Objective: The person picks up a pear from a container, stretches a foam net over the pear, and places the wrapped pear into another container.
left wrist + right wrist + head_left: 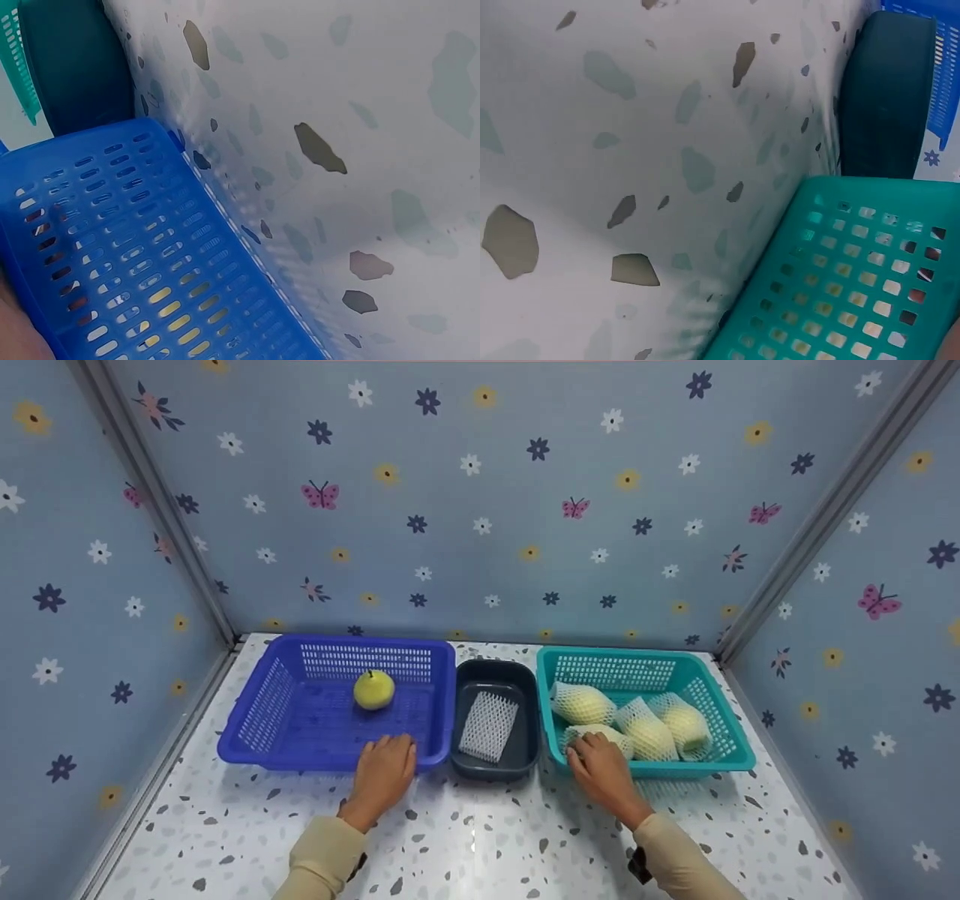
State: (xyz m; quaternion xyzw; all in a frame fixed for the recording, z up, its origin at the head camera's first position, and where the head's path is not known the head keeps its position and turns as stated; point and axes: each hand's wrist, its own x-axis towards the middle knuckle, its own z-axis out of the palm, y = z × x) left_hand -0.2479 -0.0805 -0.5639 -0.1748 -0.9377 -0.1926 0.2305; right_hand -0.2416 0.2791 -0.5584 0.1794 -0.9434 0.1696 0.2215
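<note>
My left hand [384, 769] lies over the front rim of the blue basket [247, 754], fingers reaching down inside; they appear darkly through the slots in the left wrist view. A bare yellow-green pear [373, 691] stands in that basket, beyond the fingertips. On the other side, my right hand [600, 772] reaches over the front rim of the teal basket [720, 766]. Its fingers overlap a pear in white foam netting [611, 739], and I cannot tell whether they grip it. Several netted pears lie there, including one [585, 706] behind and another [646, 735] to the right.
Between the baskets is a dark grey tray [495, 772] with an empty foam net [489, 726] lying in it. All three containers are on a white speckled tabletop [480, 840]. Flower-patterned panels [480, 510] enclose the back and sides.
</note>
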